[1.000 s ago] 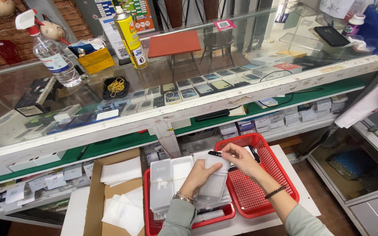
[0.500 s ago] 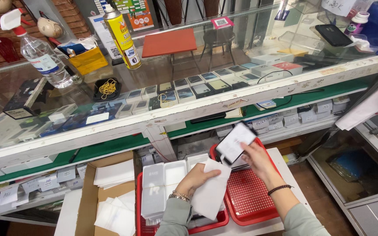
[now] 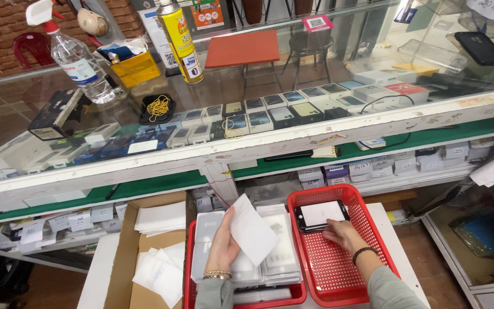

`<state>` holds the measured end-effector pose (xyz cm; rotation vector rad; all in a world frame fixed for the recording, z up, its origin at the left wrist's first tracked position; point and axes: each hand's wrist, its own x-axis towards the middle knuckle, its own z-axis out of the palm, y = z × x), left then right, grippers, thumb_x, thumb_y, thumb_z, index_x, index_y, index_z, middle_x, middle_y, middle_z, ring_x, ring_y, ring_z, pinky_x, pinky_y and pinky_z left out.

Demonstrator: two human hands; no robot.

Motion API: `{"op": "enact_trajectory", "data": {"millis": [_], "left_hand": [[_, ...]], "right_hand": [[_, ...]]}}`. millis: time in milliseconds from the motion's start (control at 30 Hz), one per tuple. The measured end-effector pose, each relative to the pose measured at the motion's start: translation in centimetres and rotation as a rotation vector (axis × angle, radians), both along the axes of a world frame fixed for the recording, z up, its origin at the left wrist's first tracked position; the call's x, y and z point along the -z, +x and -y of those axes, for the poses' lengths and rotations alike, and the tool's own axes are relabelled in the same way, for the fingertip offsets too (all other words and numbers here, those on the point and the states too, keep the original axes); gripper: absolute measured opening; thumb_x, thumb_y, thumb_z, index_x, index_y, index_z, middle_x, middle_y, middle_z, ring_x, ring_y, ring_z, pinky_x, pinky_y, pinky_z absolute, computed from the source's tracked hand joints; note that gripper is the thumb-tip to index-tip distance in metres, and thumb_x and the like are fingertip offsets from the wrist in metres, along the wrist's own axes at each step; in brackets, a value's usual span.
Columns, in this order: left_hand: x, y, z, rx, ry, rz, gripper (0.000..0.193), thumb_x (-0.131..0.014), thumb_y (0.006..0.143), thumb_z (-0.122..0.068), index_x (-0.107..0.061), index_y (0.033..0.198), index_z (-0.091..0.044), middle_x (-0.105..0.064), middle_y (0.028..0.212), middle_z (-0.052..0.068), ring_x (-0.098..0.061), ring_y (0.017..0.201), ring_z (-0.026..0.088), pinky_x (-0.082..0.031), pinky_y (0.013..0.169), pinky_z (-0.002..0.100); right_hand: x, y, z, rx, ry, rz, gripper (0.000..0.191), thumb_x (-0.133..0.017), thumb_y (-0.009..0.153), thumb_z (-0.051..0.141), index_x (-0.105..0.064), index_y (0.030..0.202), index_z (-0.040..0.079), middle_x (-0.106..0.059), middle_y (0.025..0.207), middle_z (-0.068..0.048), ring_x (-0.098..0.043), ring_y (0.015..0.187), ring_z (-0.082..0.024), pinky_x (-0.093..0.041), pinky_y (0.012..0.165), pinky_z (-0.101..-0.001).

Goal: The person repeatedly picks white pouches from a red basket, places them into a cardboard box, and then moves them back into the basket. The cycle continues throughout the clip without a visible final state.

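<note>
Here, lower centre of the frame: left hand (image 3: pixel 222 247) pinches a white paper sleeve (image 3: pixel 253 232) by its lower edge, thumb over fingers, lifted clear of the stacked flat white packets (image 3: pixel 280 252) in the left red basket (image 3: pixel 190 286), likely so it stays separate from the pile. Right hand (image 3: pixel 343 236), fingers loosely curled, touches the near edge of a dark phone with a white sheet on it (image 3: pixel 321 215), which lies flat in the right red basket (image 3: pixel 367 240). Cardboard box (image 3: pixel 147 209) of white sheets sits lower left; glass counter (image 3: pixel 270 143) fills the upper frame.
</note>
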<state>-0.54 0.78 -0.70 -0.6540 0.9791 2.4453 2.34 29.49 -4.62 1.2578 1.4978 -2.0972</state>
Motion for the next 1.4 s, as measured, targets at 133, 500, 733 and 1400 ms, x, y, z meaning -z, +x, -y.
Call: {"op": "enact_trajectory", "data": {"millis": [133, 500, 733, 1400], "left_hand": [[-0.5, 0.1, 4.2, -0.029, 0.034, -0.126, 0.050, -0.066, 0.086, -0.009, -0.056, 0.133, 0.004, -0.068, 0.129, 0.017, -0.067, 0.119, 0.031, -0.053, 0.104, 0.044], [1.5, 3.3, 16.7, -0.826, -0.827, 0.218, 0.033, -0.071, 0.095, -0.011, -0.061, 0.118, 0.011, -0.069, 0.105, 0.018, -0.065, 0.088, 0.029, -0.053, 0.070, 0.044], [3.0, 5.4, 18.7, -0.687, -1.173, 0.595, 0.088, -0.084, 0.080, -0.023, -0.035, 0.147, 0.003, -0.049, 0.137, 0.028, -0.050, 0.125, 0.044, -0.041, 0.101, 0.054], [-1.9, 0.7, -4.2, 0.349, -0.268, -0.485, 0.037, -0.073, 0.093, -0.022, -0.071, 0.114, 0.009, -0.077, 0.106, 0.015, -0.074, 0.089, 0.021, -0.060, 0.077, 0.034]], "right_hand": [[0.6, -0.3, -1.0, -0.226, 0.011, 0.015, 0.045, -0.063, 0.097, 0.026, -0.060, 0.121, -0.012, -0.068, 0.112, -0.023, -0.071, 0.095, -0.033, -0.065, 0.080, -0.0416], [-2.3, 1.2, 7.5, -0.850, 0.735, -0.158, 0.069, -0.077, 0.079, 0.061, -0.063, 0.113, 0.003, -0.072, 0.093, -0.014, -0.069, 0.081, -0.020, -0.056, 0.072, -0.0300], [-0.8, 3.3, 8.2, -0.664, 0.691, -0.207, 0.058, -0.084, 0.076, 0.041, -0.058, 0.112, 0.004, -0.072, 0.090, -0.013, -0.071, 0.077, -0.020, -0.058, 0.068, -0.0331], [-1.9, 7.0, 8.8, -0.454, 0.087, -0.464, 0.039, -0.064, 0.096, 0.022, -0.063, 0.129, 0.002, -0.074, 0.108, -0.007, -0.071, 0.088, -0.013, -0.063, 0.076, -0.0290]]}}
